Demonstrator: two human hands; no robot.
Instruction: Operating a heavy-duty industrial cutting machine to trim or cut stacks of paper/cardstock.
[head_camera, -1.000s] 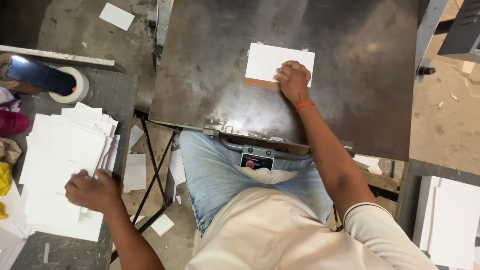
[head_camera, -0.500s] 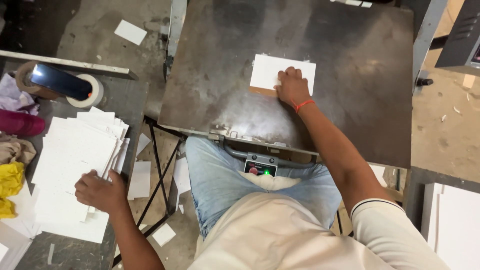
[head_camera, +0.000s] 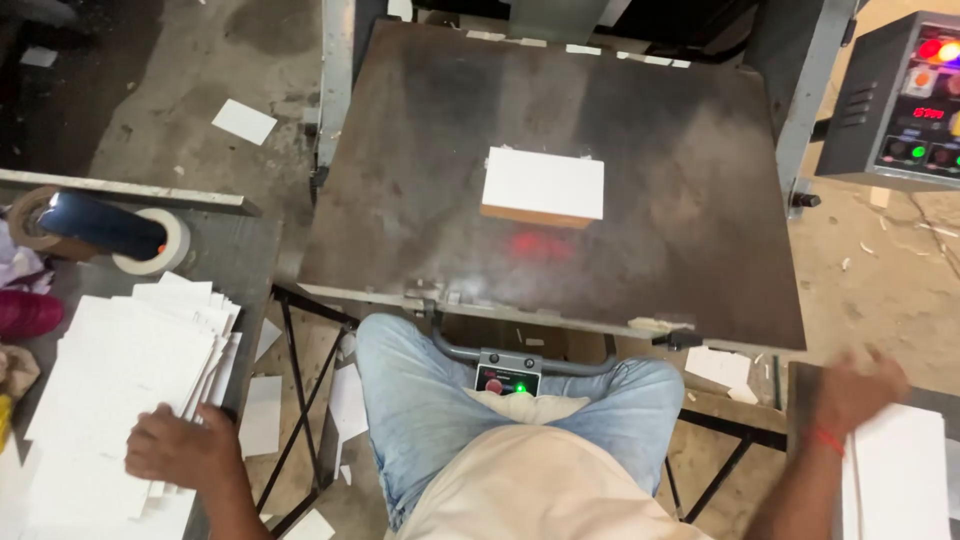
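On the metal plate: white card stack (head_camera: 543, 185), long axis left-right | hands: left (head_camera: 180, 447) pressing sheets (head_camera: 110, 390); right (head_camera: 850, 395) blurred, grip unclear

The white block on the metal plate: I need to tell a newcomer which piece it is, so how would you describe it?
Start at the big dark metal plate in front of the seated person. Near its middle lies a small rectangular block, white on top with a brown edge. Unlike the loose white sheets under the left hand, it lies alone, untouched by either hand.
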